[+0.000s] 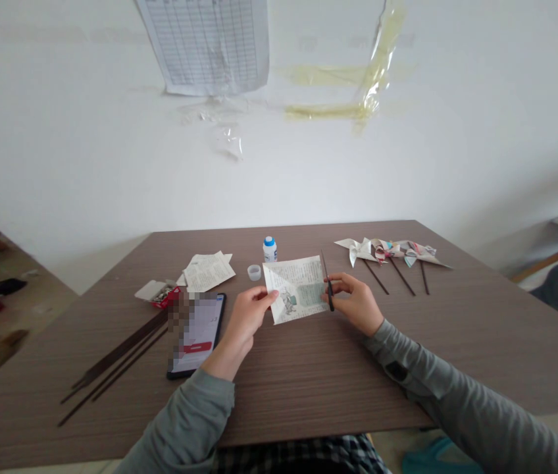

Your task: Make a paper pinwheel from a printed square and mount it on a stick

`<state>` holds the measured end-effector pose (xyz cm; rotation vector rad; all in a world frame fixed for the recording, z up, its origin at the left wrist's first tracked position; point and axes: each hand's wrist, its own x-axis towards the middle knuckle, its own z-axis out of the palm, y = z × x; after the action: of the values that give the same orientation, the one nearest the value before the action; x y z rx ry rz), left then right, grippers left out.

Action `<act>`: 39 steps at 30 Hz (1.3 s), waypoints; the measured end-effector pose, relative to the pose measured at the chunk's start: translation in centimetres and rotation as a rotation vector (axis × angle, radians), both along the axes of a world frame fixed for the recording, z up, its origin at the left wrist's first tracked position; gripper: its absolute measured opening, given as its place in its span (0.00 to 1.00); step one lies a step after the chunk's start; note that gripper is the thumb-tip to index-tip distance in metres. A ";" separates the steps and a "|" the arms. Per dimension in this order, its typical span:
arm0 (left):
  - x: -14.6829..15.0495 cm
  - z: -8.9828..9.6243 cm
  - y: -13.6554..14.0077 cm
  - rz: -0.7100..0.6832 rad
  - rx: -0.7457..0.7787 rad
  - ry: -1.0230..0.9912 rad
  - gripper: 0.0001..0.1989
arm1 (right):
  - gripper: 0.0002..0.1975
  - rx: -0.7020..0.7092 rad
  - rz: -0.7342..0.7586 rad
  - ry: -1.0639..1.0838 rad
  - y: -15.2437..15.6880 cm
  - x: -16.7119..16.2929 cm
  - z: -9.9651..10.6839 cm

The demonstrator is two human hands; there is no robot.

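Observation:
A square of printed paper (301, 289) is held up above the table, its left edge pinched between the thumb and fingers of my left hand (249, 316). My right hand (355, 303) grips a pair of dark scissors (330, 296) at the paper's right edge, blades pointing up and away from me. Whether the scissors' blades are apart cannot be made out. Behind the paper stands a white glue bottle with a blue cap (270, 249). Beside it sits a small translucent cup (254, 272).
Several paper pinwheels on dark sticks (395, 252) lie at the back right. At left are loose paper squares (208, 271), an open red-and-white box (160, 293) of small pieces, dark sticks (121, 345) and a phone (197, 336). A wall (279, 184) rises behind the table (279, 395).

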<state>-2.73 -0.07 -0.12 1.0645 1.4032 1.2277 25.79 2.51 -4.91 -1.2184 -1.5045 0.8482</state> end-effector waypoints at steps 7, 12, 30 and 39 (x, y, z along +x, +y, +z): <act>0.2 0.1 0.0 0.033 0.022 -0.024 0.18 | 0.25 -0.073 0.034 0.061 0.1 -0.1 0.4; 0.6 0.4 -0.7 -0.057 -0.015 -0.072 0.20 | 0.33 -0.092 -0.015 0.195 0.3 -0.3 0.6; 2.0 -0.1 -0.9 0.010 -0.008 -0.227 0.17 | 0.36 -0.171 -0.008 0.307 -0.7 -2.5 -0.5; 3.6 -1.1 -1.8 -0.076 -0.022 -0.227 0.11 | 0.38 -0.171 -0.023 0.415 -1.2 -3.5 -0.4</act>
<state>0.89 -1.84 -1.24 0.9232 1.1898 1.2339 22.34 1.34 -5.35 -1.0954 -1.0984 1.1531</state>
